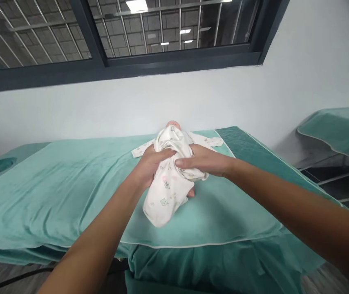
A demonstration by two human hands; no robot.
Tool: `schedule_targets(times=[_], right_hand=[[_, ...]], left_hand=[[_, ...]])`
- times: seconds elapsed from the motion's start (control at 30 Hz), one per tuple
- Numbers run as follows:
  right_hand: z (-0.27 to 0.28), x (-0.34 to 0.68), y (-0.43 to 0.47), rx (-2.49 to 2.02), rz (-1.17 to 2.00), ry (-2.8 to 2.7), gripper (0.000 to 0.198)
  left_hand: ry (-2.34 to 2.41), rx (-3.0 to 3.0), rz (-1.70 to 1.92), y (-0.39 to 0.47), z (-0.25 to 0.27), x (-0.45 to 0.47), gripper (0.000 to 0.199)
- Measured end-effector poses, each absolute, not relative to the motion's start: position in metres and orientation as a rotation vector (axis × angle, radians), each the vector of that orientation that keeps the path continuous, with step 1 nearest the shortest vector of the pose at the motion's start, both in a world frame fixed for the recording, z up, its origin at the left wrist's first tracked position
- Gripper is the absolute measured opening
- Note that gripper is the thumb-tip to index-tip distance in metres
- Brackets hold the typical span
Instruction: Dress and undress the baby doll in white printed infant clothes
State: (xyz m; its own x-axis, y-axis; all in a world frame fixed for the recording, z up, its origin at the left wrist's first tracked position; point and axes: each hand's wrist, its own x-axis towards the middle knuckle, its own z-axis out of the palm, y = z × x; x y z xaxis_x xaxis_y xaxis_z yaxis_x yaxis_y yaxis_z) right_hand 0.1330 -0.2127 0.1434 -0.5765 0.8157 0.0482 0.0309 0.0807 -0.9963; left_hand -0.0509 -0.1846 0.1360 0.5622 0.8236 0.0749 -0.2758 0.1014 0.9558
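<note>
What looks like a baby doll (173,123) lies on the bed, mostly hidden by cloth; the top of its head and a bit of one lower limb show. White baby clothes (166,196) with small printed figures are bunched over it, and the sleeves spread out to both sides. My left hand (150,163) grips the left side of the gathered cloth, thumb on top. On the other side my right hand (205,160) is closed on the same cloth, its thumb pressing the folds. A loose flap of the garment hangs toward me.
A light green sheet (70,175) with wrinkles covers the bed, over a darker green cover (193,267). Behind it are a white wall (116,110) and a barred window (174,32). Another green-covered surface (343,130) stands at the right.
</note>
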Motion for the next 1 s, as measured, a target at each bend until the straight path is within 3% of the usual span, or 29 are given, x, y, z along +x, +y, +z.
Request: schedule_targets(times=[0.13, 0.37, 0.63, 0.83, 1.0], right_hand=[[0.141, 0.132, -0.217, -0.985, 1.482, -1.573, 0.040], [0.136, 0.135, -0.214, -0.815, 1.499, -1.241, 0.043], [0.127, 0.133, -0.217, -0.790, 1.525, -1.186, 0.048], [0.126, 0.132, -0.220, -0.905, 1.719, -1.527, 0.055], [0.123, 0.132, -0.204, -0.751, 1.534, -1.188, 0.047]], left_hand=[[0.546, 1.185, 0.783, -0.185, 0.131, -0.049, 0.051], [0.427, 1.230, 0.576, -0.184, 0.123, -0.055, 0.052], [0.352, 0.925, 0.889, -0.185, 0.119, -0.045, 0.056], [0.364, 0.898, 0.705, -0.192, 0.123, -0.042, 0.052], [0.448, 1.031, 0.762, -0.180, 0.121, -0.049, 0.052]])
